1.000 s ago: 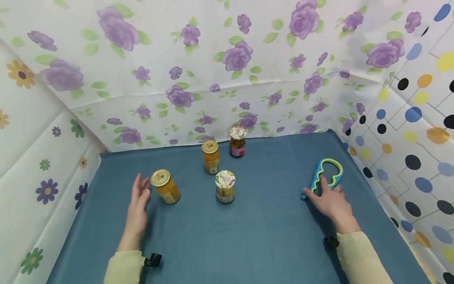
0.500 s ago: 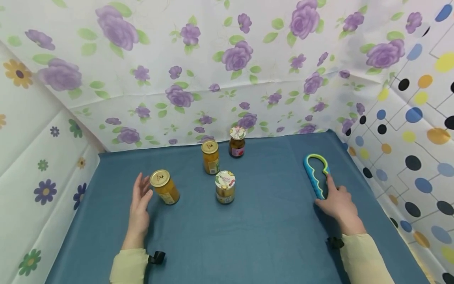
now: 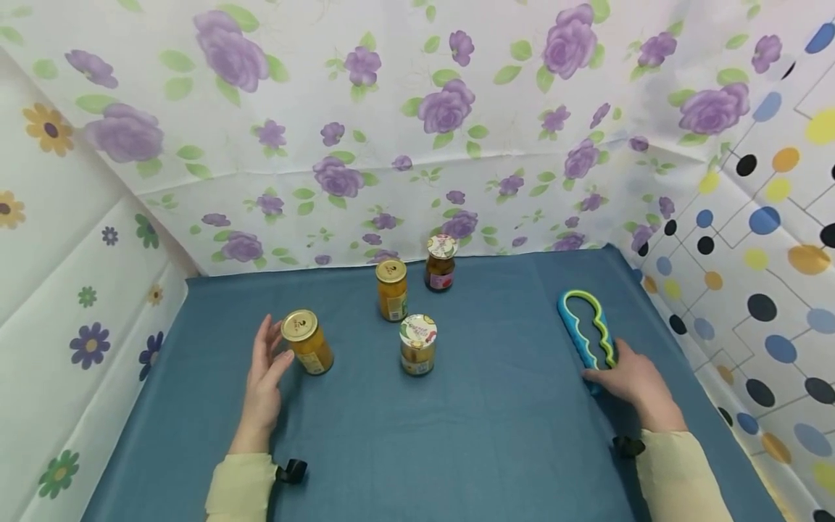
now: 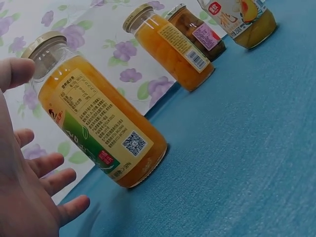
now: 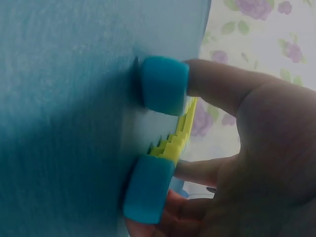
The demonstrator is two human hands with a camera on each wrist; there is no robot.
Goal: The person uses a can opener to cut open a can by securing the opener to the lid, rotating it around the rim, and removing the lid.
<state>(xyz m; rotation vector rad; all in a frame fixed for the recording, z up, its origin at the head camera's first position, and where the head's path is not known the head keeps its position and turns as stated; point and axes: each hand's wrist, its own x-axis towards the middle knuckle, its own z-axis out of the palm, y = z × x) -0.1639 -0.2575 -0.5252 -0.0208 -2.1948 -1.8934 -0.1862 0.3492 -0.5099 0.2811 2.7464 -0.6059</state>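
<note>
A blue jar opener (image 3: 577, 330), horseshoe-shaped with a wavy lime-green inner edge, lies on the table at the right. My right hand (image 3: 629, 377) grips its two near ends: in the right wrist view the thumb (image 5: 212, 81) is at one end and the fingers are at the other. My left hand (image 3: 264, 380) is held with fingers spread beside a tilted-looking orange jar (image 3: 313, 351) with a gold lid. In the left wrist view the thumb (image 4: 17, 73) overlaps that jar's neck, and the other fingers are extended beside it.
Farther back are a second orange jar (image 3: 393, 301), a dark jar (image 3: 440, 272) with a patterned lid, and a short jar (image 3: 417, 355) with a white printed lid. A flowered cloth (image 3: 365, 181) rises behind the blue tabletop (image 3: 457, 449); a dotted cloth (image 3: 770, 290) borders it on the right.
The jar opener has turned so its round end points further left, and my right hand has slid to its near ends. My left hand has come slightly nearer the orange jar.
</note>
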